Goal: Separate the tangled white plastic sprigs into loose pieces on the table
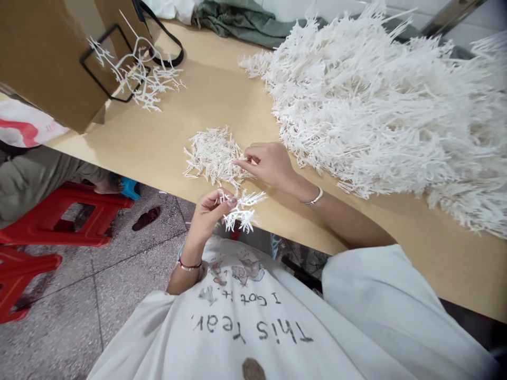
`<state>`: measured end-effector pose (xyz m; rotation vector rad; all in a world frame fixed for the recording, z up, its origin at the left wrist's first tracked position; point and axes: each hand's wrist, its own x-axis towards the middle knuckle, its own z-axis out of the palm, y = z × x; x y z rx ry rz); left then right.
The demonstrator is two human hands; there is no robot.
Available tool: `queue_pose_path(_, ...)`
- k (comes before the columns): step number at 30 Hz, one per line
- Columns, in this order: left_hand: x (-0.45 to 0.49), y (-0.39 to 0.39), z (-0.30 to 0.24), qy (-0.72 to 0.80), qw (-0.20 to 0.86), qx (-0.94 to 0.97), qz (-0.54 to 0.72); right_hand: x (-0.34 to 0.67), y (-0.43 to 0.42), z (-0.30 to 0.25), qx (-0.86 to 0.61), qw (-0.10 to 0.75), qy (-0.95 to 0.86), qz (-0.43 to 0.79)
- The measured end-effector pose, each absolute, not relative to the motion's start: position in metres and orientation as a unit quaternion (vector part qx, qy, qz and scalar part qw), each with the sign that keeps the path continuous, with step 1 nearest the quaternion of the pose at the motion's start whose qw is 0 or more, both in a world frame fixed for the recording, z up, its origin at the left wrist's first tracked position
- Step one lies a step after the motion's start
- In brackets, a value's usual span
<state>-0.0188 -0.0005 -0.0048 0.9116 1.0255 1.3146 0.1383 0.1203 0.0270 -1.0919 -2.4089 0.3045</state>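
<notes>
The left hand grip is closed on a spiky white plastic sprig by the near edge of the desk, while the right hand grip, nearly closed, touches a loose bristly white pile mid-desk.

Pale wood table, curved near edge. Speckled tile floor below left, dark joint lines. Red plastic stool just beside the table, second red stool nearer the floor's left edge. White wall past the far edge, metal strip upper right.
</notes>
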Motion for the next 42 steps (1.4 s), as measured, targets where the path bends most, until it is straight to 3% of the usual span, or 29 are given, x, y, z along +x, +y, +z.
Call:
queue_pose_path(4, -0.019, -0.003, -0.001, 0.462, 0.550, 0.414, 0.560, 0.141, 0.122, 0.019, -0.400, 0.219, -0.889, 0.048)
queue_pose_path(9, -0.017, -0.008, 0.004, 0.491, 0.484, 0.467, 0.554, 0.147, 0.122, 0.013, -0.411, 0.305, -0.853, 0.095)
queue_pose_path(14, -0.017, -0.010, 0.003, 0.494, 0.428, 0.523, 0.547, 0.145, 0.112, 0.023, -0.350, 0.356, -0.817, 0.289)
queue_pose_path(17, -0.018, -0.011, 0.003, 0.489, 0.398, 0.556, 0.541, 0.145, 0.099, 0.034, -0.259, 0.274, -0.808, 0.453)
queue_pose_path(21, -0.021, -0.012, 0.005, 0.480, 0.379, 0.579, 0.540, 0.153, 0.087, 0.043, -0.157, 0.145, -0.790, 0.575)
queue_pose_path(28, -0.023, -0.014, 0.005, 0.456, 0.409, 0.596, 0.520, 0.155, 0.075, 0.043, -0.187, 0.146, -0.783, 0.575)
queue_pose_path(34, -0.013, -0.017, -0.004, 0.422, 0.512, 0.528, 0.530, 0.149, 0.066, 0.037, -0.183, 0.130, -0.714, 0.663)
queue_pose_path(42, -0.015, -0.009, -0.014, 0.380, 0.632, 0.458, 0.497, 0.145, 0.058, 0.030, -0.192, 0.197, -0.681, 0.679)
